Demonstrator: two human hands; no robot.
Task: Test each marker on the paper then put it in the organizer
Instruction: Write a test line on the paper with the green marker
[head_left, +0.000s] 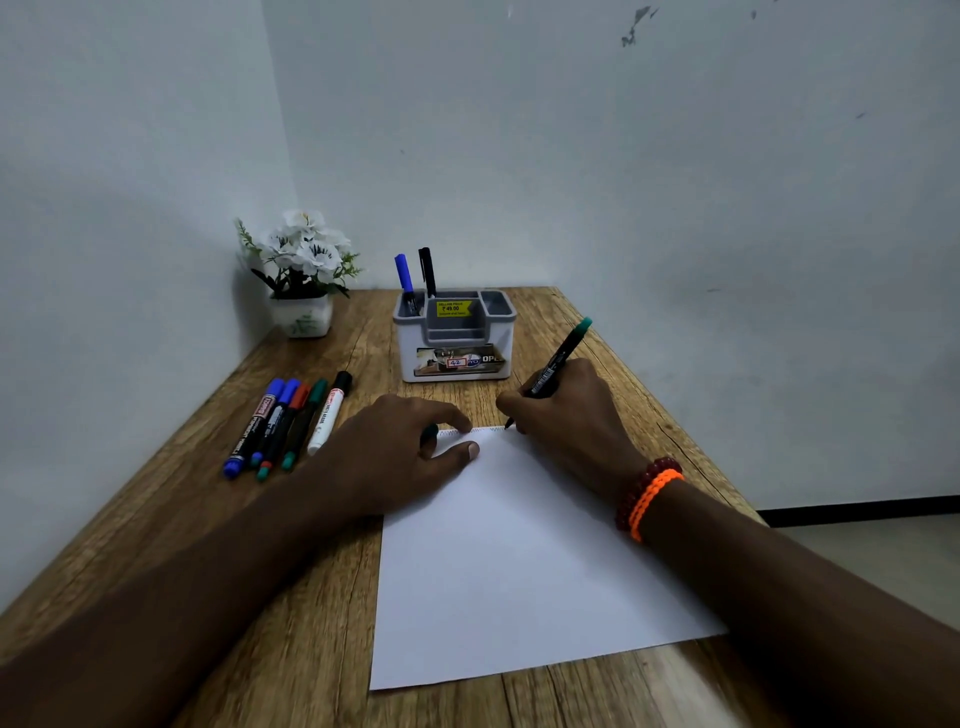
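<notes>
My right hand (566, 410) grips a black marker with a green end (558, 361), its tip touching the far edge of the white paper (519, 561), where a faint zigzag line runs. My left hand (410, 452) rests on the paper's far left corner, fingers curled around a small dark cap (430, 433). Several capped markers (288, 421) lie in a row on the table to the left. The grey and white organizer (454, 338) stands beyond the paper and holds a blue marker (403, 275) and a black marker (427, 270) upright in its left compartment.
A white pot of white flowers (304, 275) sits in the back left corner of the wooden table (260, 571). Walls close off the left and far sides. The table's right edge drops to the floor.
</notes>
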